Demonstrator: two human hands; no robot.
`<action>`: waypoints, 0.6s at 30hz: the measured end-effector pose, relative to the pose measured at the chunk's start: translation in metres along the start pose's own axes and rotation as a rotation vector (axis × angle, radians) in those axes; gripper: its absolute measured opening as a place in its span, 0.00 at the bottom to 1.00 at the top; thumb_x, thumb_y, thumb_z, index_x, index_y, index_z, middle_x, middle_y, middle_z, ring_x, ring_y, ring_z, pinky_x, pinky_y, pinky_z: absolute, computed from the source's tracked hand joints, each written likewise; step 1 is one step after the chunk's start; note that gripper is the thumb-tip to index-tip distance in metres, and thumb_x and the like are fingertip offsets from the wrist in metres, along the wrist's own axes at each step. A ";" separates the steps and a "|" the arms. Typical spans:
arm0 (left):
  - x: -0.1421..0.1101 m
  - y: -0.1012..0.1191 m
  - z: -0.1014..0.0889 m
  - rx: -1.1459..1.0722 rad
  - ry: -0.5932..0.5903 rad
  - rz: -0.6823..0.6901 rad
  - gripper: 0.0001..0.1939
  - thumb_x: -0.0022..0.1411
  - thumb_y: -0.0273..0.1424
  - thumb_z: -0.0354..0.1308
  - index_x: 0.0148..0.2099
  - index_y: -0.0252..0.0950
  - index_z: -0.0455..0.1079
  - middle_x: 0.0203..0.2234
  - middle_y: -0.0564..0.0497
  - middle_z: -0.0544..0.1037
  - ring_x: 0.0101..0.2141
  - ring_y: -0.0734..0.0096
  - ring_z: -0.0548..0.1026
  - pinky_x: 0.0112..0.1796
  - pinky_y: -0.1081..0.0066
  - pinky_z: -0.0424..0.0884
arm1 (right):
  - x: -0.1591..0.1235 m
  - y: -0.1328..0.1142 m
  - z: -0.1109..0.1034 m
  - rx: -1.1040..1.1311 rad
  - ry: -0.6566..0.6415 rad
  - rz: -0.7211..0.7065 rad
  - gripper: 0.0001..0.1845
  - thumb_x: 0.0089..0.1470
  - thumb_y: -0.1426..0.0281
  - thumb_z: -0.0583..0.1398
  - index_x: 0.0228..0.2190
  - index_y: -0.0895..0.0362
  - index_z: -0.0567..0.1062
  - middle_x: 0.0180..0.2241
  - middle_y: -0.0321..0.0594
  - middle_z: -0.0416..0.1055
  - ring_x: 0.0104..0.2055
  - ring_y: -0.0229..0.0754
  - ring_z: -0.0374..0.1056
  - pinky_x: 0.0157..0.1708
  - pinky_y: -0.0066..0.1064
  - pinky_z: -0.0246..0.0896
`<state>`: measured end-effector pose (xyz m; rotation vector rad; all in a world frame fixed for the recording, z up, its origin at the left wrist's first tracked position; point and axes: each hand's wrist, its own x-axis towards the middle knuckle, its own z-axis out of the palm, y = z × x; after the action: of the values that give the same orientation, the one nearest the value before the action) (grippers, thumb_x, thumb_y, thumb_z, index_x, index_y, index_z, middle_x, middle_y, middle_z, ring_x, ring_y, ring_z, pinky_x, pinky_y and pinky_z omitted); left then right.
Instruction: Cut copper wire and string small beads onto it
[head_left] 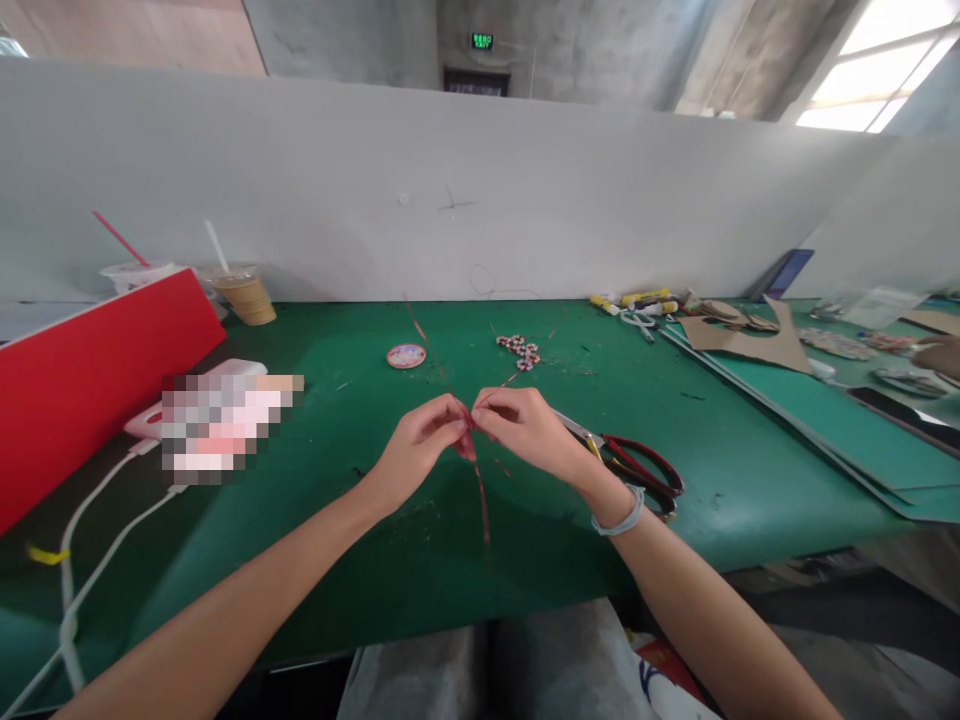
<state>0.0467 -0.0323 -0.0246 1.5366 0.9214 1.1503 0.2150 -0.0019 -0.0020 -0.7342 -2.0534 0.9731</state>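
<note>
My left hand (pixel 424 440) and my right hand (pixel 525 430) meet above the middle of the green table, thumbs and fingers pinched on a thin reddish cord (pixel 482 500). One end of the cord hangs down below the fingertips. Another length runs from beside my right hand toward a small cluster of beads (pixel 519 351) lying just beyond. What lies between the fingertips is partly hidden. A round, patterned disc (pixel 406 356) rests past my left hand. Partly behind my right wrist are scissors (pixel 643 466) with red handles.
On the left stand a red box (pixel 105 390), a drink cup (pixel 246 296) and a charging device (pixel 232 378) with white cables (pixel 94 500). Green boards (pixel 817 420) and a cut cardboard piece (pixel 750 340) lie at right. A white partition (pixel 337 200) closes the back.
</note>
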 end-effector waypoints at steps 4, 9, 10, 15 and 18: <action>-0.001 0.002 0.001 -0.003 0.005 0.000 0.05 0.61 0.29 0.51 0.33 0.35 0.66 0.22 0.55 0.73 0.26 0.71 0.73 0.32 0.68 0.69 | 0.000 0.000 0.000 -0.005 -0.001 -0.011 0.12 0.52 0.76 0.51 0.19 0.58 0.65 0.22 0.32 0.61 0.22 0.31 0.52 0.22 0.25 0.45; -0.001 0.002 0.001 -0.007 0.010 -0.007 0.06 0.61 0.30 0.51 0.32 0.35 0.66 0.22 0.55 0.73 0.25 0.71 0.73 0.32 0.68 0.70 | -0.001 0.000 0.001 -0.031 0.002 -0.028 0.12 0.51 0.77 0.51 0.19 0.58 0.65 0.22 0.32 0.61 0.22 0.31 0.51 0.22 0.24 0.46; -0.001 0.001 0.001 -0.012 0.012 -0.009 0.06 0.61 0.30 0.51 0.32 0.35 0.66 0.22 0.55 0.73 0.25 0.71 0.73 0.31 0.68 0.70 | -0.001 0.000 0.001 -0.044 0.006 -0.032 0.12 0.51 0.77 0.51 0.19 0.58 0.65 0.22 0.32 0.61 0.22 0.31 0.51 0.22 0.24 0.45; -0.001 0.001 0.003 -0.056 0.035 -0.013 0.04 0.59 0.26 0.52 0.33 0.35 0.67 0.22 0.55 0.72 0.26 0.72 0.73 0.32 0.69 0.70 | -0.001 0.001 0.003 -0.085 0.021 -0.058 0.11 0.50 0.77 0.51 0.18 0.58 0.65 0.21 0.31 0.60 0.21 0.30 0.50 0.22 0.24 0.45; -0.001 0.000 0.003 -0.085 0.054 -0.009 0.04 0.58 0.24 0.52 0.31 0.35 0.67 0.22 0.56 0.71 0.26 0.73 0.72 0.31 0.70 0.70 | -0.001 0.002 0.003 -0.077 0.015 -0.061 0.11 0.50 0.78 0.51 0.19 0.58 0.65 0.21 0.31 0.61 0.21 0.30 0.51 0.22 0.24 0.45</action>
<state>0.0495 -0.0345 -0.0248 1.4380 0.9032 1.2151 0.2135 -0.0030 -0.0051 -0.7126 -2.0981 0.8559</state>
